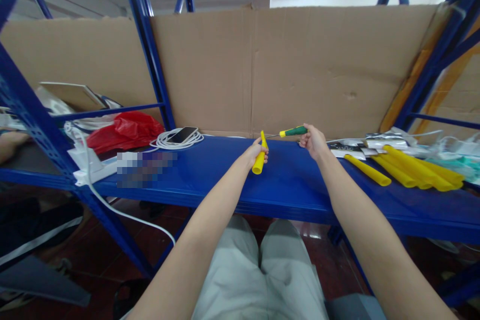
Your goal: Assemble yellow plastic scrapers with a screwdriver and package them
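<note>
My left hand (256,152) is wrapped round a yellow tapered tube (258,164), its wider end tilted down toward me above the blue shelf. My right hand (314,141) grips the end of a screwdriver (294,131) with a green and yellow handle. The screwdriver's thin shaft points left, to the upper part of the tube. Whether its tip touches the tube I cannot tell. Several more yellow tubes (423,170) lie in a bunch on the right of the shelf, and a single yellow tube (368,170) lies beside them.
A blue shelf (221,180) spans the front, backed by cardboard (300,70). On the left are a coiled white cable (165,141) with a phone (183,134) on it, a red plastic bag (127,131) and a power strip (101,169). Blue posts (150,50) stand at both sides. Another person's arm (13,144) shows far left.
</note>
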The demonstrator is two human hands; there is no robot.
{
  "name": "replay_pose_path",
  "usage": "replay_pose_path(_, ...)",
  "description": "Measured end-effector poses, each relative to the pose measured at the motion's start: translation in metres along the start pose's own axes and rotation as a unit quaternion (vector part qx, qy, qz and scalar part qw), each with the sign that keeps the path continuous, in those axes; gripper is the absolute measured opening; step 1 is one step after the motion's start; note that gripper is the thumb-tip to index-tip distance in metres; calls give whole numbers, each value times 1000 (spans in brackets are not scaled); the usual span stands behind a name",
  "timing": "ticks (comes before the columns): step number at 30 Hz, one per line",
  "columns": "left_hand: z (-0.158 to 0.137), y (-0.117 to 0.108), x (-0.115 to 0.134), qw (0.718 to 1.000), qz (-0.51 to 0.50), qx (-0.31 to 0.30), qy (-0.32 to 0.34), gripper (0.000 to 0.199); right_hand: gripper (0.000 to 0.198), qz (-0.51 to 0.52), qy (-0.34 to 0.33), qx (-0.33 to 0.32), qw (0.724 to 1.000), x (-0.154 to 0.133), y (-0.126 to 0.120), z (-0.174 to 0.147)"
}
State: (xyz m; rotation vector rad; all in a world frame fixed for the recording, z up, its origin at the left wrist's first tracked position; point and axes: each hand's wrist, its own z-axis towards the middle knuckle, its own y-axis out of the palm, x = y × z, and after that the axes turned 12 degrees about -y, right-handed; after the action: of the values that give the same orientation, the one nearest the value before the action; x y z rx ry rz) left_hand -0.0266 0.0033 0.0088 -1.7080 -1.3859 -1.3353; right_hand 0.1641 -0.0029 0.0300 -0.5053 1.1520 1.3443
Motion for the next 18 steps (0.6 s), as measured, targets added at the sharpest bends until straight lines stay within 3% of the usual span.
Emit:
replay_pose_path(4,3,-1,-1,1000,7,2,-2,79,26,-9,-14,6,1000,-2,1,-3)
replay_pose_path(13,5,-2,0,1000,-1,9,6,82,20,8,0,-55,998,-7,1,-7)
replay_pose_path(18,3,-2,1,1000,-13,11,19,83,25,-22,3,-31,999,-3,2,-6)
